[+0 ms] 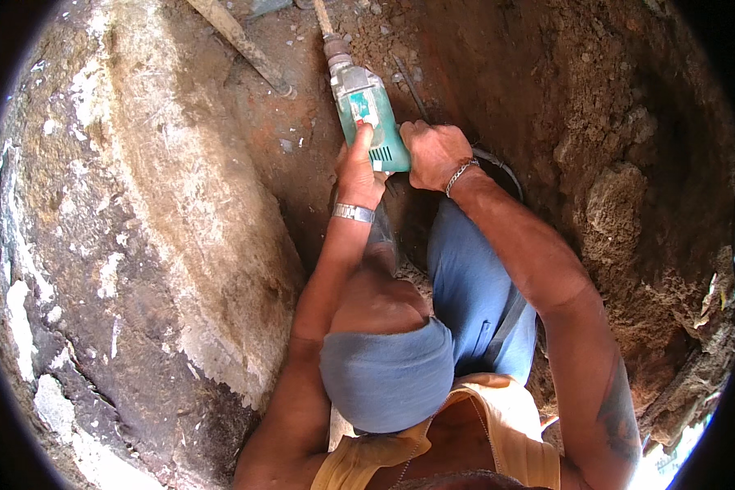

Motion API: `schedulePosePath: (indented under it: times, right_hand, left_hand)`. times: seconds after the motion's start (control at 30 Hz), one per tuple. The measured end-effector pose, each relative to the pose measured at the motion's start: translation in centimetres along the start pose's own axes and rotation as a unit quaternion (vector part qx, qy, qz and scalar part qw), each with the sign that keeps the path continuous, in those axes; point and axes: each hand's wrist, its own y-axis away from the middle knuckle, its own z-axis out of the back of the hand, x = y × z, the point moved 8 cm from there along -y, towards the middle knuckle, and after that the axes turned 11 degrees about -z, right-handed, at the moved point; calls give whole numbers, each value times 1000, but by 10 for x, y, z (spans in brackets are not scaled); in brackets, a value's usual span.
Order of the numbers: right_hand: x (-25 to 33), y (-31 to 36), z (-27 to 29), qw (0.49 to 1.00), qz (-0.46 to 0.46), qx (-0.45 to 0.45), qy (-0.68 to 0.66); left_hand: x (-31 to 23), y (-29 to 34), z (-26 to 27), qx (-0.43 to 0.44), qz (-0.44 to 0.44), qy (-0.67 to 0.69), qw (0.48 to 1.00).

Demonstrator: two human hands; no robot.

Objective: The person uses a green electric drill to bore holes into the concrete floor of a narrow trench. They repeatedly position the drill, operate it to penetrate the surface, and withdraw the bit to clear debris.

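A green power drill (371, 106), smeared with pale dust, is between my two hands with its bit (323, 18) pointing away from me. The chuck (336, 49) is brownish. My left hand (359, 167) wraps the drill's left side, thumb lying along the body; its other fingers are mostly hidden beneath. On the right of the housing, my right hand (435, 153) is closed with its fingers curled at the drill's rear side, where a handle would be out of sight. The bit's tip runs past the upper edge of the picture.
A wooden stick (241, 45) lies on the dirt at upper left. A thin rod (411, 88) rests right of the drill, and a grey cable (502, 167) loops by my right wrist. A pale rock face (180, 180) rises left; a rough earth bank (621, 196) stands right.
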Motion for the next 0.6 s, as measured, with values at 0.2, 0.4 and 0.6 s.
schedulePosePath:
  times: [0.2,0.4,0.6]
  right_hand:
    - [-2,2,0,1000,6,-28,-10]
    - [-1,2,1,999,-1,-34,0]
    - [4,7,6,999,3,-35,11]
  left_hand:
    - [2,-2,0,0,3,2,1000]
    - [-2,-1,-1,-15,2,30,999]
    - [-5,1,0,16,44,0,999]
